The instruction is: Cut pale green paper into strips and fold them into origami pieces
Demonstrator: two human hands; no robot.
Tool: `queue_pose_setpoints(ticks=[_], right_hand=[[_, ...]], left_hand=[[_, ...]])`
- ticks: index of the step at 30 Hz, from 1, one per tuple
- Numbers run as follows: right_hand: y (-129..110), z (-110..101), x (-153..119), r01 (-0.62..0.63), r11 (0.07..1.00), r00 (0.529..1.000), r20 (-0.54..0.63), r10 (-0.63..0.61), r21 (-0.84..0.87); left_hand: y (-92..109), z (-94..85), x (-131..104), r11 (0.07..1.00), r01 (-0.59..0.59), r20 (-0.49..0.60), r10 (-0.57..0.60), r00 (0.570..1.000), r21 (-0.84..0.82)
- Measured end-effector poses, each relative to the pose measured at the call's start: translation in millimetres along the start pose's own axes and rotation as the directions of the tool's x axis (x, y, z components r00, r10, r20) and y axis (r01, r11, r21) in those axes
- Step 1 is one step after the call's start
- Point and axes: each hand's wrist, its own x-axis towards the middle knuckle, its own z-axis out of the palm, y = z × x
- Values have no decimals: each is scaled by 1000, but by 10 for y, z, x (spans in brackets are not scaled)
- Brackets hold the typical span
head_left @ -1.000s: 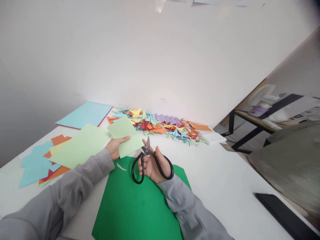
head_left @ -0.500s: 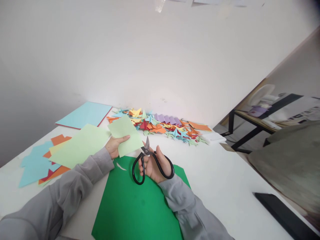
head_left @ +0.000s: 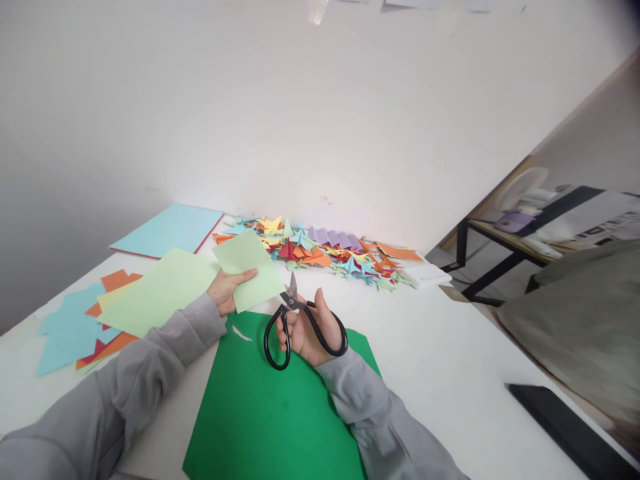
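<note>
My left hand (head_left: 225, 288) pinches a small light green sheet of paper (head_left: 257, 267), thumb on top, raised over the table. In my right hand (head_left: 313, 333), palm up, lies a pair of black-handled scissors (head_left: 292, 303) with the blades parted and pointing up and away. One blade is close to the lower right corner of the small sheet; whether they touch I cannot tell. Beneath both hands is a dark green sheet (head_left: 270, 407) with a thin pale paper scrap (head_left: 242, 333) near its top left corner.
A larger light green sheet (head_left: 155, 290) and assorted coloured papers (head_left: 75, 333) lie at left. Behind them is a light blue stack (head_left: 167, 230). Several folded paper pieces (head_left: 310, 253) line the wall. A black flat object (head_left: 565, 427) sits at the right edge.
The small light green sheet and my left hand have shifted very slightly left. My right hand and the scissors look nearly the same.
</note>
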Motion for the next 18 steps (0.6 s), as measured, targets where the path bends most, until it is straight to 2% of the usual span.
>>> queue_pose_setpoints(ticks=[12, 15, 18], right_hand=[[-3, -29, 3, -13, 1000, 1000, -21, 13, -5], [-6, -29, -2, 11, 1000, 999, -35, -11, -3], [-15, -6, -6, 47, 999, 997, -54, -46, 22]], left_hand=[[10, -5, 8, 1000, 22, -57, -22, 998, 1], [23, -11, -8, 999, 36, -20, -37, 999, -29], [32, -23, -33, 990, 106, 70, -100, 993, -88]])
